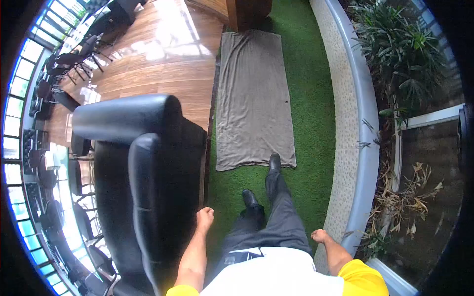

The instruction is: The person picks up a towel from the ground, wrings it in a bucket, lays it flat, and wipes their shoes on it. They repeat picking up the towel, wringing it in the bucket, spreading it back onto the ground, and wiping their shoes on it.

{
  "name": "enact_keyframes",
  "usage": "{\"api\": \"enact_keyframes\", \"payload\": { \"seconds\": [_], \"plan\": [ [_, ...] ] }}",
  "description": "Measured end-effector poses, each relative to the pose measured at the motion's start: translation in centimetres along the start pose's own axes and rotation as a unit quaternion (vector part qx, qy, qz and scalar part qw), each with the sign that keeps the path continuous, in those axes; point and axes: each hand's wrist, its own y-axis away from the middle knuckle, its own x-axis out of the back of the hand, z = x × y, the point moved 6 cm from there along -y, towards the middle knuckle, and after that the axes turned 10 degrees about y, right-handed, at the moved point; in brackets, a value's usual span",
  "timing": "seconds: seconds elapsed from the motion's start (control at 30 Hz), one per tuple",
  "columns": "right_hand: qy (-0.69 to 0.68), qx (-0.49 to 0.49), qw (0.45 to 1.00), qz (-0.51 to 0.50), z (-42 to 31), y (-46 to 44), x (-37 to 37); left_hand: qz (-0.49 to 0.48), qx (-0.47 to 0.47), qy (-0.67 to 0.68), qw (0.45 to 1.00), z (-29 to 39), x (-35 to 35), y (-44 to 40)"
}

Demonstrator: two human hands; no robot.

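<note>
Currently, both hands' fingers [209, 209] curled closed near the person's sides, grey cloth [254, 98] flat on green turf [311, 98].

Green turf [311, 123] running lengthwise, a grey cloth [254, 103] lying flat on it, slightly wrinkled, its left edge beside wood flooring [163, 64]

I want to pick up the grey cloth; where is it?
In the head view, ahead on the green turf, right of the black sofa.

The sofa [123, 118] looks like smooth, glossy leather; the towel [254, 98] is matt, wrinkled cloth; the floor [163, 64] is shiny wood.
</note>
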Motion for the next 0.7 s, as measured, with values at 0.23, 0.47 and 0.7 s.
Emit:
{"api": "enact_keyframes", "payload": {
  "seconds": [0.23, 0.47, 0.7],
  "plan": [
    [-0.035, 0.022, 0.999, 0.017, -0.3, 2.8, 5.2, 0.08, -0.077, 0.075, 0.991, 2.2, 5.6, 2.8],
    [-0.079, -0.014, 0.996, 0.026, 2.9, 1.0, 12.9, 0.086, -0.019, 0.128, 0.988, 7.3, 6.9, 3.4],
    [-0.095, 0.068, 0.971, 0.207, -2.0, -12.9, 16.1, 0.024, 0.001, 0.098, 0.995, 2.2, -5.1, -10.3]
  ]
}}
